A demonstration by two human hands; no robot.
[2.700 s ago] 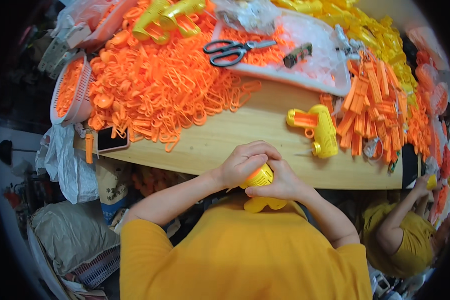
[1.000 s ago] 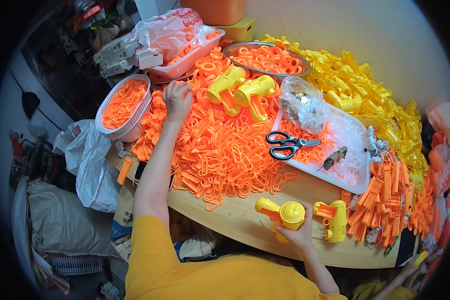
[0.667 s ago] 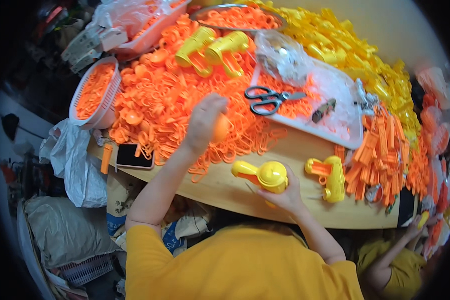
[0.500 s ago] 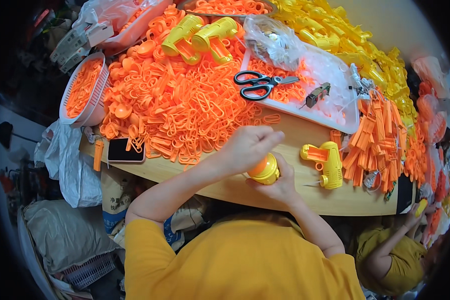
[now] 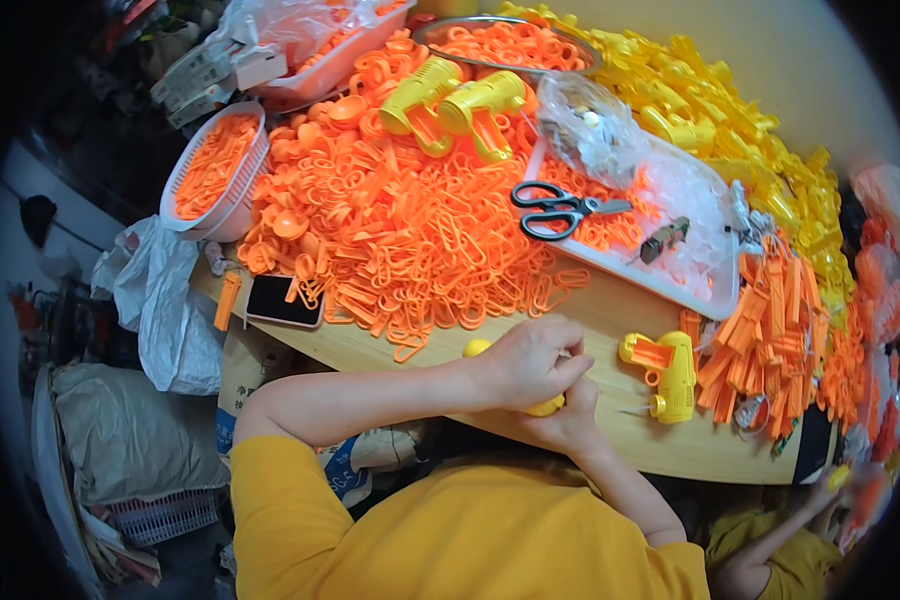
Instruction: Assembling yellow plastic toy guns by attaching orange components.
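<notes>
My left hand (image 5: 532, 362) is closed in a fist over a yellow plastic housing (image 5: 545, 407), pressing down on it. From below, my right hand (image 5: 573, 418) wraps round the same piece. Its handle end (image 5: 477, 348) shows past my left wrist, while the rest is hidden by my hands. To the right on the table lies another housing (image 5: 678, 377), yellow and shaped like a toy hair dryer, with an orange ring part and a wire at its end. Beyond my hands spreads a pile of orange plastic loops and clips (image 5: 420, 240).
Black-handled scissors (image 5: 560, 210) rest by a white tray (image 5: 715, 300) of clear pieces. A phone (image 5: 285, 300) lies at the table's left edge beside a white basket (image 5: 250, 190). Orange strips (image 5: 760, 340) are heaped right. Another person (image 5: 780, 550) works at lower right.
My left hand has turned and come down over the housing, covering the orange part that showed before. The whole view has shifted, with the table lower and farther right.
</notes>
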